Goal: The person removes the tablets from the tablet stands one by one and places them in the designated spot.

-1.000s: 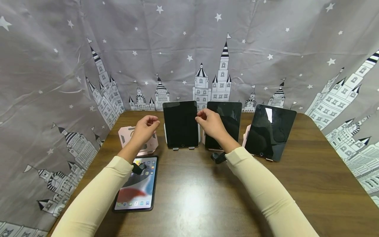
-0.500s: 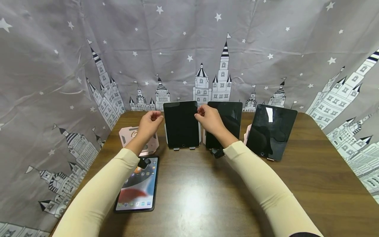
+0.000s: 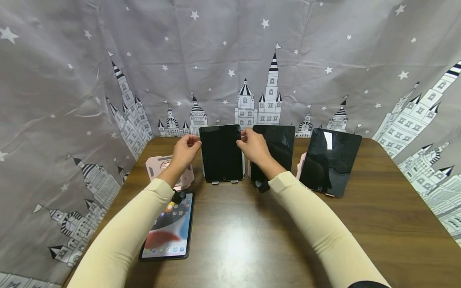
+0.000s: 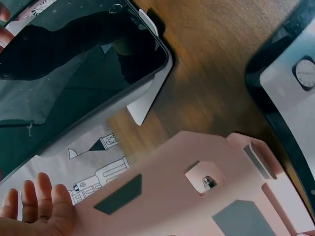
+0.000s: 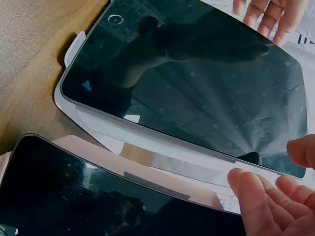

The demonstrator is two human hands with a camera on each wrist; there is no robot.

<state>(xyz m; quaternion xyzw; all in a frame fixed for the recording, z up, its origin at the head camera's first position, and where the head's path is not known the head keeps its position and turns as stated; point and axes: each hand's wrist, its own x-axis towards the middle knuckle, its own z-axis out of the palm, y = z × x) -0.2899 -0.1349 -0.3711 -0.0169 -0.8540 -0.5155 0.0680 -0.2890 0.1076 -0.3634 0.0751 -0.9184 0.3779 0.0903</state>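
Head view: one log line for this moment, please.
left hand: open, at dark tablet left edge | right hand: open, at right edge | tablet upright on stand | lit tablet flat on table

Bright overhead glare on the table (image 3: 230, 244), fisheye-bent edges, blurred wrist views.

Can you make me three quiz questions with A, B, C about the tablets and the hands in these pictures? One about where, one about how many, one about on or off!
1. Where is the lit tablet?
A. Flat on the table
B. Propped on a stand
C. In a hand

2. How many dark tablets stand upright?
A. One
B. Three
C. Five

3. What does the middle-left tablet between the left hand and right hand show?
A. A cartoon
B. Coloured icons
C. A black, unlit screen

Answers: 1 A, it lies flat by the left sleeve. 2 B, three stand in a row at the back. 3 C, its glass only shows reflections.
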